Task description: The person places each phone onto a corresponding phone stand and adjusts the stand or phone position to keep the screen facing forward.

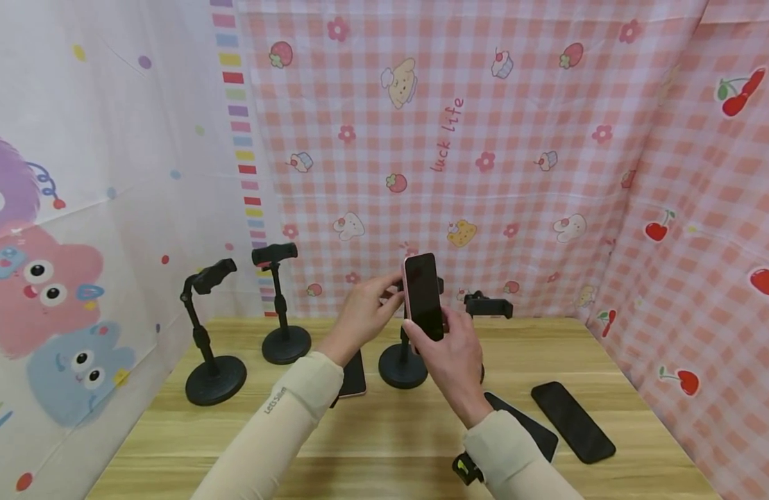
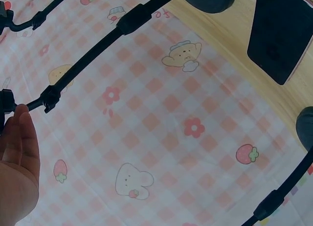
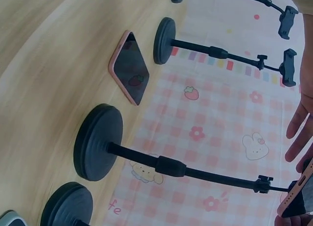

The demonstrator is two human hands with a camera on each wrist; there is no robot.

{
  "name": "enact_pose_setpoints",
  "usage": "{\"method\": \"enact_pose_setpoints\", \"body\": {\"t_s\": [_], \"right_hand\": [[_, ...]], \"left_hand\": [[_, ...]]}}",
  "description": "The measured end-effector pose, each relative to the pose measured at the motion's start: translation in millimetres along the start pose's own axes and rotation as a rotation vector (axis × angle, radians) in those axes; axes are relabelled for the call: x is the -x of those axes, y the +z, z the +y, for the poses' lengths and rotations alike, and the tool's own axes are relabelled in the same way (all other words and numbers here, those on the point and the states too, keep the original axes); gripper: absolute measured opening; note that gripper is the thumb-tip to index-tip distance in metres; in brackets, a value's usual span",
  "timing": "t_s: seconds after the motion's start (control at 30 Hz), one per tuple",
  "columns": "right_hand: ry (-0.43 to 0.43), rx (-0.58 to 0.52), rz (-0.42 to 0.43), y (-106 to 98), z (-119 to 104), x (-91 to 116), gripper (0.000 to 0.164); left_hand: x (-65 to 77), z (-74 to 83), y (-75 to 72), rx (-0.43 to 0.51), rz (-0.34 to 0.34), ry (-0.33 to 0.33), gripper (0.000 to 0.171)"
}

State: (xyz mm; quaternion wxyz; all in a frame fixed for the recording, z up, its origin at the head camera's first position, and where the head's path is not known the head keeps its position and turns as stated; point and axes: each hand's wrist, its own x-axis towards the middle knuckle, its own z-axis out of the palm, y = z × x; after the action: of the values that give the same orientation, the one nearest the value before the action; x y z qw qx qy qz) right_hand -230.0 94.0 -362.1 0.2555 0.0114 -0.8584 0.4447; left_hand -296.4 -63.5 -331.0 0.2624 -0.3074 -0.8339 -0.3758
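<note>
My right hand (image 1: 452,351) holds a pink-edged smartphone (image 1: 423,288) upright by its lower end, dark screen towards me, thumb along the left edge. Behind it stands a black phone stand (image 1: 402,366) with a round base and a thin pole; the phone hides most of its clamp. My left hand (image 1: 367,312) reaches to the clamp from the left, thumb and forefinger pinching its end. In the left wrist view the fingertips (image 2: 23,111) are right at the clamp's joint. The right wrist view catches the phone's edge (image 3: 299,187) close against the clamp.
Two more black stands, one at far left (image 1: 216,380) and one behind it (image 1: 286,344), have bare clamps. Another stand's clamp (image 1: 489,307) shows right of the phone. A pink-edged phone (image 1: 355,378) lies beneath my left wrist; two phones, (image 1: 528,427) and another phone (image 1: 573,421), lie at right.
</note>
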Motion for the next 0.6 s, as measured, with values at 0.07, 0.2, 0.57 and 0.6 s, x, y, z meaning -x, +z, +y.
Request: {"method": "enact_pose_setpoints", "body": {"t_s": [0.07,0.2,0.57,0.6], "right_hand": [[-0.004,-0.012,-0.006,1,-1,-2,0.075],[-0.012,-0.038,-0.010,2,-4,-6,0.072],[0.012,-0.073,-0.002,5,-7,-16,0.064],[0.014,-0.075,0.001,5,-7,-17,0.064]], "left_hand": [[0.0,-0.4,0.4,0.009,0.003,-0.004,0.033],[0.1,-0.4,0.9,0.012,-0.002,-0.012,0.033],[0.7,-0.6,0.9,0.013,-0.032,-0.043,0.036],[0.7,-0.5,1.0,0.012,-0.034,-0.044,0.036]]}}
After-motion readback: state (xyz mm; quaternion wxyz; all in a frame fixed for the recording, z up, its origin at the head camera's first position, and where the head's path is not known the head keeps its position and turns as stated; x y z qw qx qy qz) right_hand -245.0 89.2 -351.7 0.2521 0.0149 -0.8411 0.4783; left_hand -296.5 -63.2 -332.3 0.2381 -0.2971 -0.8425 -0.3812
